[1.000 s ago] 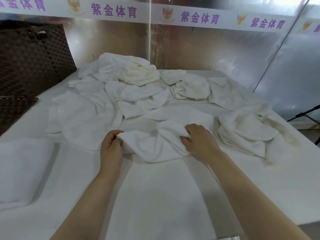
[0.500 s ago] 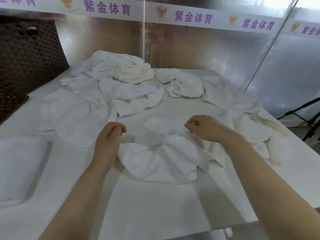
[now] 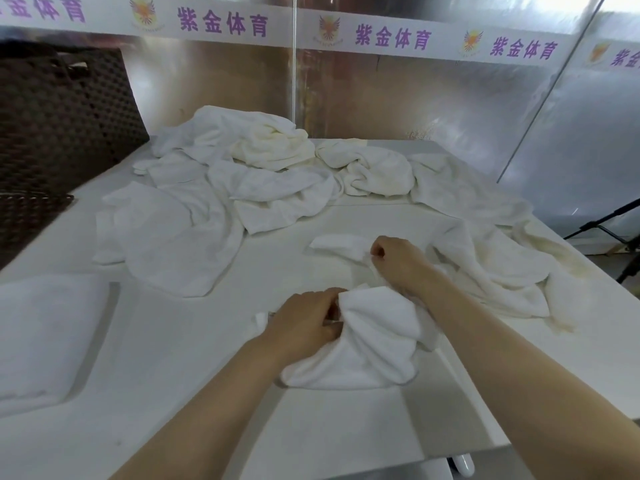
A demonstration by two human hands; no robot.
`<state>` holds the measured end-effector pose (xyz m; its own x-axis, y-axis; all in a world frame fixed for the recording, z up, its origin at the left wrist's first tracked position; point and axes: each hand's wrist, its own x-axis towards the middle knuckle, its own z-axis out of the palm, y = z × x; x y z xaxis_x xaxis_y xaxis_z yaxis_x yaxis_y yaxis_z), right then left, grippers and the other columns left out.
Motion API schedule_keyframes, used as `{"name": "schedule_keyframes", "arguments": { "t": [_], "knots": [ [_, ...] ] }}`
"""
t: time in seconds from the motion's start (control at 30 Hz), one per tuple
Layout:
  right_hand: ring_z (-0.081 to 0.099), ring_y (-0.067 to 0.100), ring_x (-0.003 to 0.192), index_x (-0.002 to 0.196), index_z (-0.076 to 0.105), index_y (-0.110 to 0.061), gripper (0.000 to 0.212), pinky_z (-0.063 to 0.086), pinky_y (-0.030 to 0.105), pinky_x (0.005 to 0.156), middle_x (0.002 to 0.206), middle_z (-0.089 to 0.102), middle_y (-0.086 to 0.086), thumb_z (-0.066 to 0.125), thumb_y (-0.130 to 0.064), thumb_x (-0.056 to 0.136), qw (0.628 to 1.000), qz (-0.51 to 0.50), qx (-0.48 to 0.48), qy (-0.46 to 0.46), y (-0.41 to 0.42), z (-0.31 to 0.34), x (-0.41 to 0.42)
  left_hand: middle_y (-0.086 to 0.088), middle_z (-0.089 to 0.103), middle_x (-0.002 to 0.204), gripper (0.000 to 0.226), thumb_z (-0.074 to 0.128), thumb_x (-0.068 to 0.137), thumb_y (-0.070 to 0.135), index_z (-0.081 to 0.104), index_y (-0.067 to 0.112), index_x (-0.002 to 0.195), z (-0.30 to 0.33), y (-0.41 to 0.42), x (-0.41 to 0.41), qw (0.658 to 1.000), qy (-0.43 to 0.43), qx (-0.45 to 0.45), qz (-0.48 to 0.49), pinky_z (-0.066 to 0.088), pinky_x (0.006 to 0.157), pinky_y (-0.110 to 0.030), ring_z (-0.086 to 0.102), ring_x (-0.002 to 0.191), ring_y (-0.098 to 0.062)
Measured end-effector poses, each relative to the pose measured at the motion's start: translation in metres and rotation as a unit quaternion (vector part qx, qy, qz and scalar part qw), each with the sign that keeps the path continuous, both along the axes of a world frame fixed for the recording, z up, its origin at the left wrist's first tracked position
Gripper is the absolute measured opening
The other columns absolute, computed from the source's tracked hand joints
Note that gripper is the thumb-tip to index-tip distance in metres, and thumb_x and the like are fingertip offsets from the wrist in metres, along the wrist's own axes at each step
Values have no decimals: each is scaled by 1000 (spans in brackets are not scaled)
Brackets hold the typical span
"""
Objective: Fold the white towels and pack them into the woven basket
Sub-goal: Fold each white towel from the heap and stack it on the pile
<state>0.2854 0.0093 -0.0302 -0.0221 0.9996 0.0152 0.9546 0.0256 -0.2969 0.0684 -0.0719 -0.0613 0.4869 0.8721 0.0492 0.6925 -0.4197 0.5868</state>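
White terry towel (image 3: 367, 344) sits bunched on the counter (image 3: 194, 368) near the front edge, between both hands. Long axis runs roughly near-left to far-right, with one flat corner pointing away toward the far left. Left hand (image 3: 304, 323) grips the crumpled near end, fingers curled into the cloth. Right hand (image 3: 398, 261) is curled at the far end, looks like a pinch on the towel edge, though the contact is partly hidden. Loose towel pile (image 3: 263, 174) lies across the back of the counter. Folded towel (image 3: 45, 327) at the left edge. Woven basket (image 3: 59, 116) stands far left.
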Motion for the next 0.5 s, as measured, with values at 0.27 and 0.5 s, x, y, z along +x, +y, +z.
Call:
{"name": "schedule_keyframes", "arguments": {
  "t": [0.27, 0.5],
  "knots": [
    [52, 22, 81, 105, 48, -15, 9, 38, 29, 63, 87, 53, -1, 41, -14, 99, 960, -163, 65, 218, -5, 11, 32, 12, 55, 79, 11, 62, 91, 21, 55, 28, 96, 5, -8, -53, 981, -83, 91, 151, 37, 64, -19, 51, 71, -8],
    [51, 28, 84, 124, 39, -5, 32, 35, 32, 70, 94, 55, 16, 39, -1, 93, 909, -238, 150, 308, -8, 22, 61, 2, 53, 77, 14, 57, 92, 9, 54, 20, 101, 23, 7, -148, 917, -101, 170, 345, 38, 66, -34, 53, 74, -23]
  ]
}}
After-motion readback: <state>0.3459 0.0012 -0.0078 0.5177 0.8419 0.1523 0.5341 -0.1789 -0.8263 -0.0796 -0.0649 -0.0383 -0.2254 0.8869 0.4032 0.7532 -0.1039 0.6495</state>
